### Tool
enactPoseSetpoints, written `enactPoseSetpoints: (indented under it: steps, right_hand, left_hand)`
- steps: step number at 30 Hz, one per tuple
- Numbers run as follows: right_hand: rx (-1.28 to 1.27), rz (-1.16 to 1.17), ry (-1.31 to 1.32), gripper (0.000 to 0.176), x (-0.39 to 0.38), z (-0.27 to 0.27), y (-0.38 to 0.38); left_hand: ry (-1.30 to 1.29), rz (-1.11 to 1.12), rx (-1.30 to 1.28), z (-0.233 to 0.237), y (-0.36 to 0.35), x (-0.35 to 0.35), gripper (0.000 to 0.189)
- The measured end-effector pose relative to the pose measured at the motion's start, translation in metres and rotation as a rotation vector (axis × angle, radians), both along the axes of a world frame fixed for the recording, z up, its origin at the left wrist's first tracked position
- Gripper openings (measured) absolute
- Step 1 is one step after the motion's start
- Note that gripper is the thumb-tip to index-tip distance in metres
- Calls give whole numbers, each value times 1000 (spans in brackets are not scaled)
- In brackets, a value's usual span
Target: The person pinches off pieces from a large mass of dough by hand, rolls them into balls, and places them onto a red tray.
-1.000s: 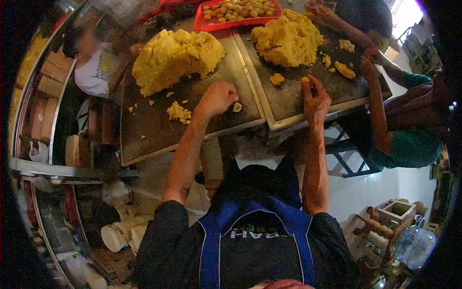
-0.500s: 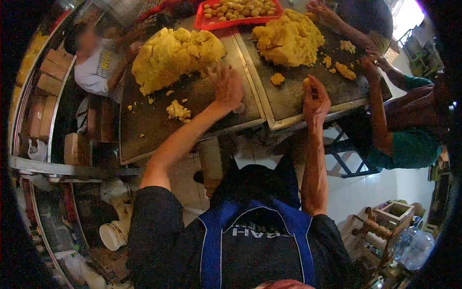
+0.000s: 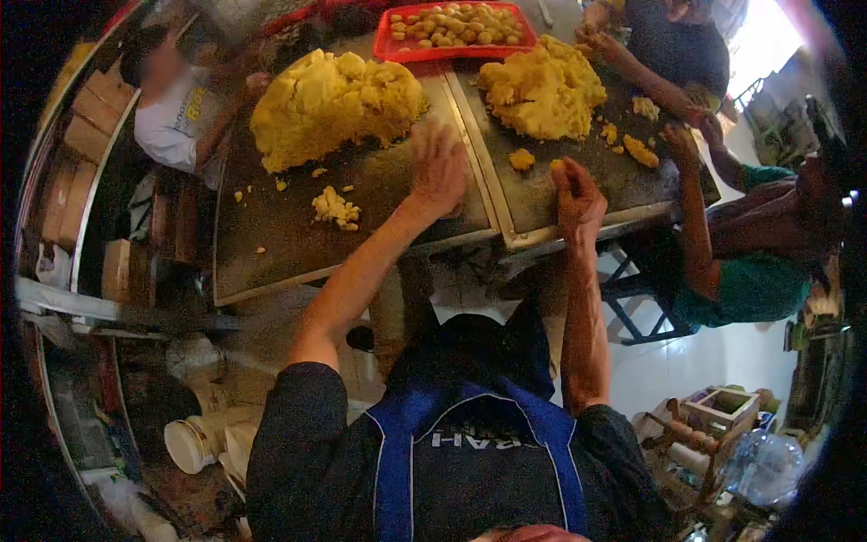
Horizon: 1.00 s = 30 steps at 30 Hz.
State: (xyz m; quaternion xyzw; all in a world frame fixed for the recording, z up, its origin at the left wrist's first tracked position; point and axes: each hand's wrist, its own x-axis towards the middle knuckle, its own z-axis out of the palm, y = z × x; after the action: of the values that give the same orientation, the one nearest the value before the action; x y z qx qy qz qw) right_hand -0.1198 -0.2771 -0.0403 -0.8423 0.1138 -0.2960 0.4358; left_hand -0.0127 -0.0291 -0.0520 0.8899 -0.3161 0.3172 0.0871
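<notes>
My left hand is over the dark tabletop, fingers stretched out and a little blurred, beside the metal strip between the two table sections. Just behind it lies a large crumbly yellow dough mound. Near the front edge of the right section, my right hand pinches a small yellow dough piece at its fingertips. A loose yellow lump lies left of that piece, and a second big dough mound rises behind. Paler crumbs sit on the left section.
A red tray of small round dough balls stands at the back centre. One person is at the left; co-workers' arms reach in from the right, near small dough pieces. A blue-black stool stands below the table's right side.
My left hand has shifted slightly right, its fingers still spread. My right hand has moved left with the dough piece, towards the loose lump. The view has shifted a little.
</notes>
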Motion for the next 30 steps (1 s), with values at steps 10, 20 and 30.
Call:
enactPoseSetpoints:
  steps: [10, 20, 30]
  right_hand:
    - [-323, 347, 2, 31, -29, 32, 126]
    - [-329, 531, 60, 22, -8, 23, 119]
    - [-27, 544, 22, 20, -29, 37, 138]
  left_hand:
    - [877, -79, -526, 8, 59, -44, 9]
    - [541, -286, -778, -14, 51, -80, 30]
    - [602, -440, -594, -3, 47, -61, 28]
